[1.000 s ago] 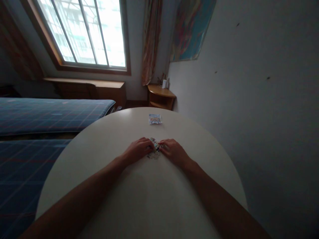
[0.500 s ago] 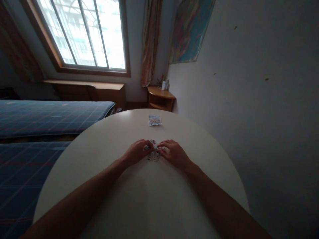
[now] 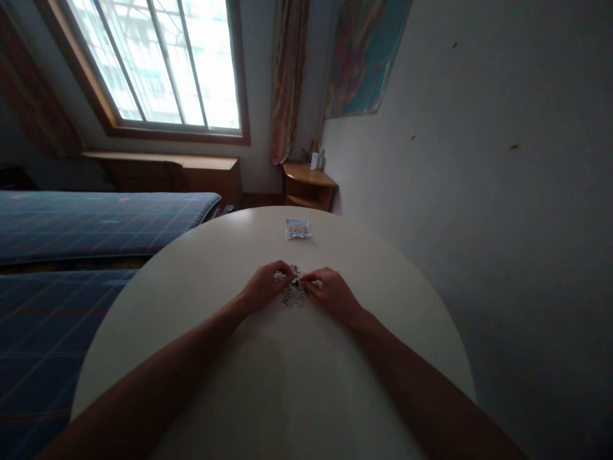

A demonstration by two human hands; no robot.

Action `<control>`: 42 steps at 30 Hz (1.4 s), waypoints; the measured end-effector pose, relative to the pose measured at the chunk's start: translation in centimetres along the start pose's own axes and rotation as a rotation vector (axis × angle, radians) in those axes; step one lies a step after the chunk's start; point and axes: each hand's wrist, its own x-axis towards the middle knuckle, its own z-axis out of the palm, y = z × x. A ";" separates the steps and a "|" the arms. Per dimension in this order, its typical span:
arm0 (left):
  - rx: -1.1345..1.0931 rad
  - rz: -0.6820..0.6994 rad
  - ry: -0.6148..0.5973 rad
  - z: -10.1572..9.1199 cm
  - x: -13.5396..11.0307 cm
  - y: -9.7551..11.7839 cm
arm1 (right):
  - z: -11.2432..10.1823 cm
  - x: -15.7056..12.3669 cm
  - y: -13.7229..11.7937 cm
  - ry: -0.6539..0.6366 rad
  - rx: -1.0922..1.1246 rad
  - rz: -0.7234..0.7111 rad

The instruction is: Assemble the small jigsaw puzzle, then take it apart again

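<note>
A small heap of colourful jigsaw pieces [image 3: 294, 296] lies near the middle of a round white table [image 3: 201, 268]. My left hand [image 3: 265, 287] rests at the heap's left side, fingertips pinched on a small pale piece. My right hand [image 3: 332, 293] sits at the heap's right side, fingers curled and pinched over pieces at its top. The fingertips of both hands nearly meet above the heap. Further back on the table lies a small printed picture card [image 3: 297, 228].
A bed with a blue plaid cover [image 3: 71, 220] runs along the left. A wooden corner shelf [image 3: 309, 182] stands behind the table under a curtain. The grey wall [image 3: 502, 191] is close on the right, and a window [image 3: 163, 64] is at the back left.
Both hands have lifted their fingertips from lying flat over the heap into pinches at its top. The left hand now shows a small pale piece. The heap has stayed in place.
</note>
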 end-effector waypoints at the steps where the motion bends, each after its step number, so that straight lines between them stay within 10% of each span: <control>1: 0.008 -0.001 0.007 0.0 0.0 -0.1 | 0.0 0.0 0.0 0.001 -0.022 -0.005; 17: 0.199 0.088 -0.039 -1.7 0.2 -1.4 | -2.9 0.3 2.0 0.175 -0.165 0.035; 42: 0.265 -0.015 -0.118 -2.5 -0.1 -3.0 | -3.9 -0.4 2.6 -0.078 -0.509 0.142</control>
